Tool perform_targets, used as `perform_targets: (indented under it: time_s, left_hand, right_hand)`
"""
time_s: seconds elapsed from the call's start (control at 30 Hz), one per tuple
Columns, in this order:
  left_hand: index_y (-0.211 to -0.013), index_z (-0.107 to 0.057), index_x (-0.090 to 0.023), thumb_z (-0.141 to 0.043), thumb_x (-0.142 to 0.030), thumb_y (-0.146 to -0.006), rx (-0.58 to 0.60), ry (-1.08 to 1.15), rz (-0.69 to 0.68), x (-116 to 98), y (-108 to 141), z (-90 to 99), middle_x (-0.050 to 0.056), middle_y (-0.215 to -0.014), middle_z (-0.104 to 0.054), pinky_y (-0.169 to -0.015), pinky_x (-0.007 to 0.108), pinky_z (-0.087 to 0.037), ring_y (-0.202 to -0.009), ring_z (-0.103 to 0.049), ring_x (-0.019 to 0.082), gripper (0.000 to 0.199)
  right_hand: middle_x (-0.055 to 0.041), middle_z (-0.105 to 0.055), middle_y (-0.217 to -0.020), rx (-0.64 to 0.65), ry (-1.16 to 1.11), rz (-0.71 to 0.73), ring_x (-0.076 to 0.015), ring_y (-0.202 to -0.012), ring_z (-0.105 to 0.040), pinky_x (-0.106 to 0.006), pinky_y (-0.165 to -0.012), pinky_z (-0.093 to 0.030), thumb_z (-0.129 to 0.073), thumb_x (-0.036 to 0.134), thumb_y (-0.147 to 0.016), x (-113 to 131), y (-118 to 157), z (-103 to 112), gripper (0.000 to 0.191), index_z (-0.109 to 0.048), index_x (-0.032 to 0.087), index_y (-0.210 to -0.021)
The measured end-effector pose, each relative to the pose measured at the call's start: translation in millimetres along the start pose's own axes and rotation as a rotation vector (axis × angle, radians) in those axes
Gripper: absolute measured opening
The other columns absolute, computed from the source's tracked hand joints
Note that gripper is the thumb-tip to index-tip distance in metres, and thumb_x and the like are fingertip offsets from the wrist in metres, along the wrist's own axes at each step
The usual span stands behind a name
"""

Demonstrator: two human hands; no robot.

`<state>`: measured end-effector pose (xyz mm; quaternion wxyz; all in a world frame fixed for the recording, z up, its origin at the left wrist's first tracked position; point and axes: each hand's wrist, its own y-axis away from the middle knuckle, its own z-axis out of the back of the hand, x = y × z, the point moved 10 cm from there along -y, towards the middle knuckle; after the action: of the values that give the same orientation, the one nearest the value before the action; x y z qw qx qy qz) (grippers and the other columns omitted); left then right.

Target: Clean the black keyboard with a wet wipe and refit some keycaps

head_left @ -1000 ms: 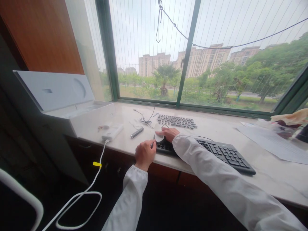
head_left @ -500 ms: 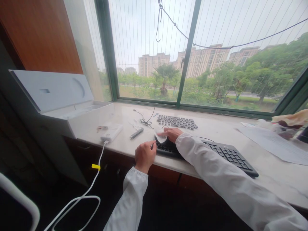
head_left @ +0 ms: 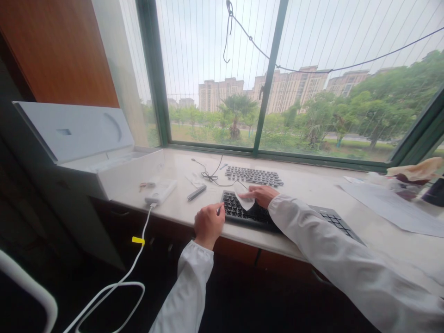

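Note:
A black keyboard [head_left: 231, 206] lies along the front edge of the counter, its left keycaps off and the bare switch sockets showing. At its left end my left hand [head_left: 209, 224] is closed on the keyboard's edge, with a bit of dark material showing by the thumb. A folded white tissue [head_left: 247, 202] is pinched in my right hand [head_left: 262, 195], which presses it onto the key area. My right sleeve hides much of the keyboard's right part. Behind it, loose keycaps [head_left: 255, 175] lie in rows.
Left of the keyboard lie a dark grey pen-like tool [head_left: 197, 193] and a coiled cable [head_left: 210, 175]. A white device [head_left: 159, 191] with a white cord sits near an open white box [head_left: 128, 172]. Papers [head_left: 388, 206] lie at the right; the window [head_left: 256, 150] bounds the back.
My right hand has slid the tissue rightward across the keyboard, uncovering sockets at the left end. My left hand stays in place.

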<state>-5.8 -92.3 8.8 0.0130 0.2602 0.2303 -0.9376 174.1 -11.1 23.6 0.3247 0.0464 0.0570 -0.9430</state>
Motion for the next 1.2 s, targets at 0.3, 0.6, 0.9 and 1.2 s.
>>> perform_targets:
  time_s: [0.3, 0.6, 0.9, 1.2]
  left_hand:
    - [-0.106, -0.074, -0.033, -0.051, -0.038, -0.091, -0.018, 0.000, -0.007, 2, 0, 0.2, 0.006, -0.095, -0.076, -0.076, 0.032, -0.047, -0.086, -0.069, 0.023, 0.028]
    - [-0.107, -0.074, -0.033, -0.051, -0.038, -0.090, -0.019, -0.006, -0.010, 1, 0, 1.2, 0.006, -0.094, -0.076, -0.075, 0.032, -0.048, -0.085, -0.069, 0.024, 0.029]
    - [-0.106, -0.074, -0.034, -0.049, -0.038, -0.091, -0.029, -0.022, -0.029, 0, 0, 1.7, 0.005, -0.092, -0.076, -0.072, 0.032, -0.048, -0.083, -0.069, 0.025, 0.029]
    - [-0.106, -0.074, -0.034, -0.051, -0.038, -0.090, -0.025, -0.017, -0.016, 1, 0, 1.6, 0.006, -0.090, -0.076, -0.072, 0.032, -0.047, -0.082, -0.069, 0.025, 0.029]
  right_hand:
    - [-0.0005, -0.060, -0.098, 0.011, 0.048, -0.014, -0.0126, -0.071, -0.052, -0.022, -0.067, -0.037, -0.041, 0.001, -0.076, -26, 26, -7, 0.066, -0.062, 0.039, -0.126]
    - [-0.0011, -0.060, -0.095, 0.005, 0.063, -0.034, -0.0135, -0.074, -0.056, -0.024, -0.070, -0.040, -0.038, 0.001, -0.077, -60, 63, -14, 0.067, -0.062, 0.041, -0.125]
    - [-0.0002, -0.062, -0.098, 0.009, 0.018, -0.113, -0.0129, -0.074, -0.056, -0.023, -0.069, -0.040, -0.040, 0.002, -0.076, -86, 98, -11, 0.062, -0.068, 0.038, -0.118]
    - [-0.0020, -0.063, -0.093, -0.055, -0.097, -0.243, -0.0142, -0.072, -0.056, -0.025, -0.071, -0.041, -0.045, 0.012, -0.077, -124, 150, -6, 0.048, -0.073, 0.035, -0.108]
